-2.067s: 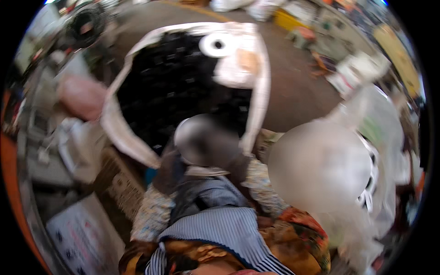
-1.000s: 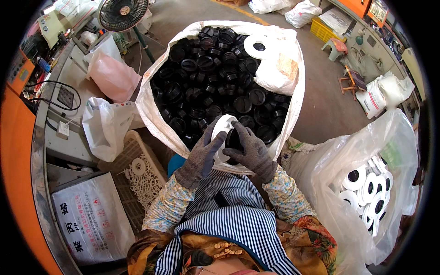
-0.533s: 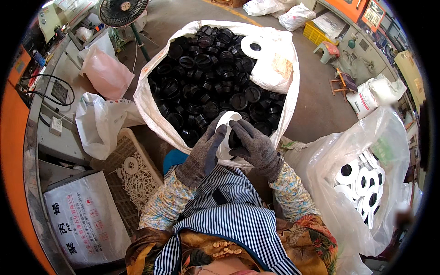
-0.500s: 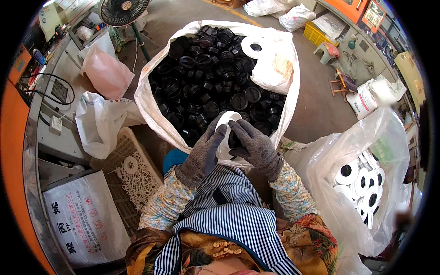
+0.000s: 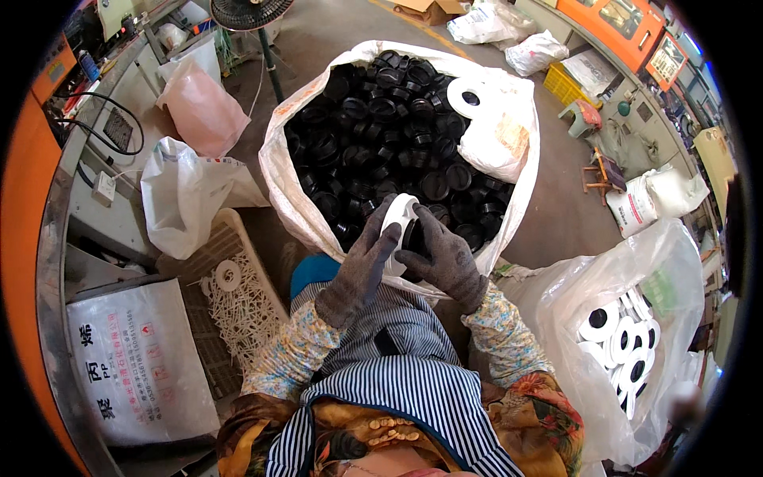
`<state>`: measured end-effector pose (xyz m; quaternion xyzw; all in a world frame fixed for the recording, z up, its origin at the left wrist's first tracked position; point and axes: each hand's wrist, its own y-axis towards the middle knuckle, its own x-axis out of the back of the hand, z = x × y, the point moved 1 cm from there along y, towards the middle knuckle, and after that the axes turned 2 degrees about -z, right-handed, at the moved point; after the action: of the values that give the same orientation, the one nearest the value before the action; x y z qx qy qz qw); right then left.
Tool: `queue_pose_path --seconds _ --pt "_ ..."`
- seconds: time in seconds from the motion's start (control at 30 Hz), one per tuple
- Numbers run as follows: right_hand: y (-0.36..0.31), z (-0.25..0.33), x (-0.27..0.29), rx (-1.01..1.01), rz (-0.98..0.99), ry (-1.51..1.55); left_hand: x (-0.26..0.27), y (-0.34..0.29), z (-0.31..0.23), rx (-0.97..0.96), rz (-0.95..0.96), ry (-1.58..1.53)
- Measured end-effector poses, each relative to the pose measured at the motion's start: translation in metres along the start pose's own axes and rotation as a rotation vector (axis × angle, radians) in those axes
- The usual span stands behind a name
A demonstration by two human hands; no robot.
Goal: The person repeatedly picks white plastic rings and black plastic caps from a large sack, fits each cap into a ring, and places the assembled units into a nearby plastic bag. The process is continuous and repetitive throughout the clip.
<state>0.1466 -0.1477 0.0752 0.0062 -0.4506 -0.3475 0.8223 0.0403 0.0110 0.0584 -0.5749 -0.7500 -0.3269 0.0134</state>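
Ring (image 5: 399, 208), white, tilted on edge, sits btwn our gloved L hand (image 5: 362, 266) & R hand (image 5: 445, 266). L is half-curled, thumb & fingers round the ring's rim; R, half-curled too, pinches a black cap (image 5: 412, 237) against it. Can't tell if it's seated. Just beyond hands: sack (image 5: 277, 163) w/ loose caps (image 5: 373, 119). R of them: clear bag (image 5: 675, 254) w/ more rings (image 5: 592, 350).

Soft, even light, a crisp centre, and fisheye bending toward blackened corners.
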Motion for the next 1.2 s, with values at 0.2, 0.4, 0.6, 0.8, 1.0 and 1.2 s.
queue_pose_path --seconds 0.2,0.4,0.6,0.8,1.0,1.2 --pt "-0.014 0.02 0.031 -0.307 -0.138 0.246 -0.013 -0.002 -0.013 0.145 0.021 -0.506" --pt "-0.114 0.03 0.199 -0.17 -0.638 -0.513 -0.033 0.017 -0.021 0.321 -0.016 -0.634" --pt "-0.261 -0.05 0.339 -0.744 -0.882 -0.989 -0.055 0.019 -0.025 0.368 0.232 -0.594" --pt "-0.432 -0.13 0.329 -1.622 -0.239 -1.216 -0.065 0.016 -0.032 0.456 0.265 -0.607" --pt "-0.394 -0.11 0.308 -1.42 -0.555 -1.481 -0.079 0.021 -0.035 0.423 0.315 -0.58" --pt "-0.253 -0.036 0.283 -0.371 -0.875 -0.463 -0.094 0.028 -0.052 0.409 0.302 -0.7"
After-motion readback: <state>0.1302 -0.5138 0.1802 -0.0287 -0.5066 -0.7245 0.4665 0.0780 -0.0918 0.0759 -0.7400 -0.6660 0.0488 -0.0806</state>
